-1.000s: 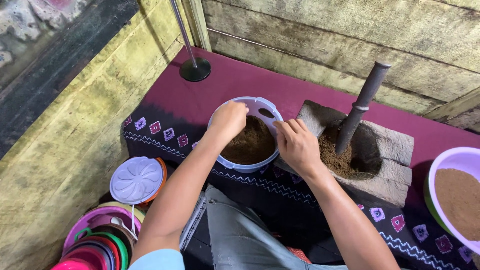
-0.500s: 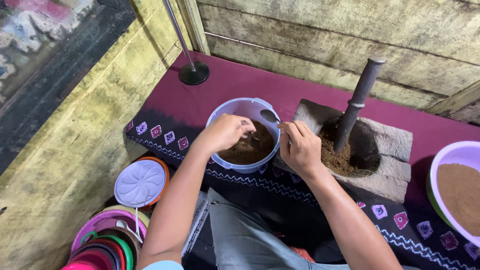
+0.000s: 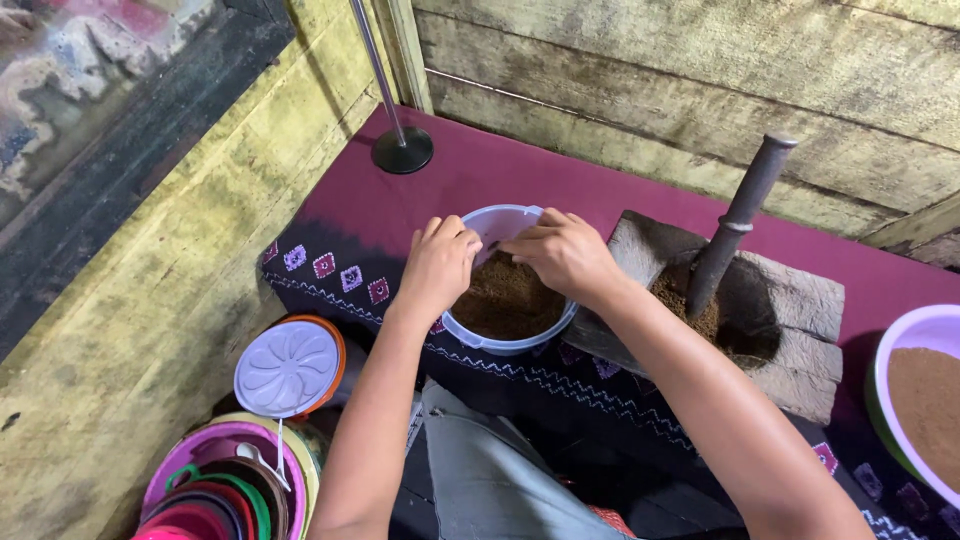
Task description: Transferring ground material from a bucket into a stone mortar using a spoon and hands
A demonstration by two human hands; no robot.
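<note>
No labels, signs or screens show anywhere in view. The only things like packaging are plain containers: a round pale tub [image 3: 505, 340] of brown powder on the patterned cloth in the middle, a lavender bowl [image 3: 925, 330] with a green rim holding more brown powder at the right edge, and a round white lid [image 3: 287, 368] with a flower pattern on an orange-rimmed container at lower left. Below that lid sits a nested stack of pink, green and yellow bowls [image 3: 215, 495], all unmarked.
</note>
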